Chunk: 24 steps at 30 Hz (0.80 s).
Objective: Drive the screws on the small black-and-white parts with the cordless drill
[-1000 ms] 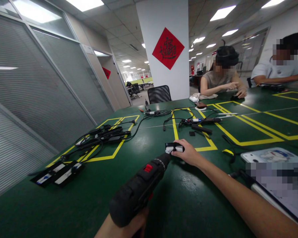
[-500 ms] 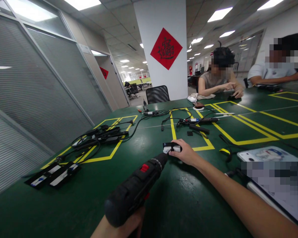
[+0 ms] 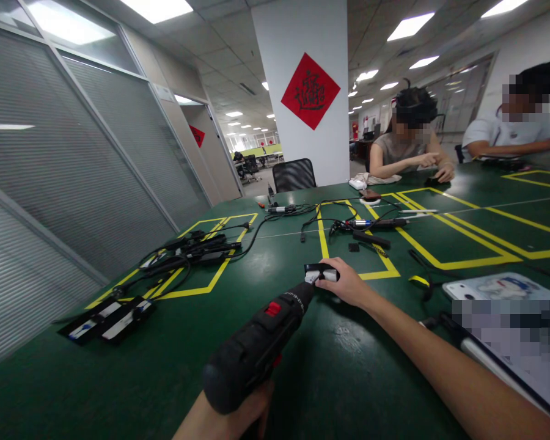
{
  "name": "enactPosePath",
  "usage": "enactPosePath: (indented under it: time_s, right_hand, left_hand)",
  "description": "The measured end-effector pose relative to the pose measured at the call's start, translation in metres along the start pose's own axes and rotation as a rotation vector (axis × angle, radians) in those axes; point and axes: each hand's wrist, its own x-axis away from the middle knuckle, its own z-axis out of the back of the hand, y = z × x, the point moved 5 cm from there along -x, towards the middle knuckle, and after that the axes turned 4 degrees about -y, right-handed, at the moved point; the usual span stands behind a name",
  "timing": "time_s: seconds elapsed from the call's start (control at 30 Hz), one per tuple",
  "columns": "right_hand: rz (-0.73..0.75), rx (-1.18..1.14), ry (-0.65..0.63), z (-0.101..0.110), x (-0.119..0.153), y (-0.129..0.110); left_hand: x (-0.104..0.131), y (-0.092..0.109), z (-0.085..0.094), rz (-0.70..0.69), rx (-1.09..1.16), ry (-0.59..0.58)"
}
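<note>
A black power drill (image 3: 256, 348) with a red switch on top is gripped from below by my left hand (image 3: 245, 409), whose fingers are mostly hidden behind the drill body. The drill points forward and to the right. Its tip meets a small black-and-white part (image 3: 329, 275) just above the green table (image 3: 275, 263). The fingers of my right hand (image 3: 343, 281) pinch this part from its right side. Whether the bit touches a screw in it is too small to tell.
Black cables and adapters (image 3: 201, 247) lie at the left, near two black panels (image 3: 126, 319). Beyond my right hand are a pen-like tool (image 3: 380, 223) and a small black block (image 3: 354, 247). A phone (image 3: 499, 286) lies right. Two people sit across the table.
The whole view has shifted slightly, so everything sits a little further right. The drill and both hands keep their places relative to the part.
</note>
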Motion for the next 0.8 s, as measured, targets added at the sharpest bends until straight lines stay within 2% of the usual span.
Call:
enactPosePath:
  time_s: [0.13,0.33,0.53,0.7,0.8]
  right_hand:
    - [-0.010,0.005,-0.001,0.000,0.000,-0.001]
    - [-0.010,0.004,0.001,-0.001,-0.001,0.000]
    - [0.000,0.005,-0.005,-0.001,-0.001,0.002]
    - [-0.001,0.016,-0.003,-0.001,0.000,0.003]
    - [0.001,0.017,-0.002,-0.001,0.000,0.003]
  left_hand:
    - [-0.001,-0.009,-0.010,0.064,-0.026,-0.066]
    - [-0.004,-0.015,-0.024,0.095,0.018,-0.035]
    - [-0.007,-0.015,-0.015,0.020,-0.054,-0.011]
    - [-0.006,-0.027,-0.019,0.071,0.013,-0.115]
    - [-0.004,-0.026,-0.021,0.067,0.049,-0.126]
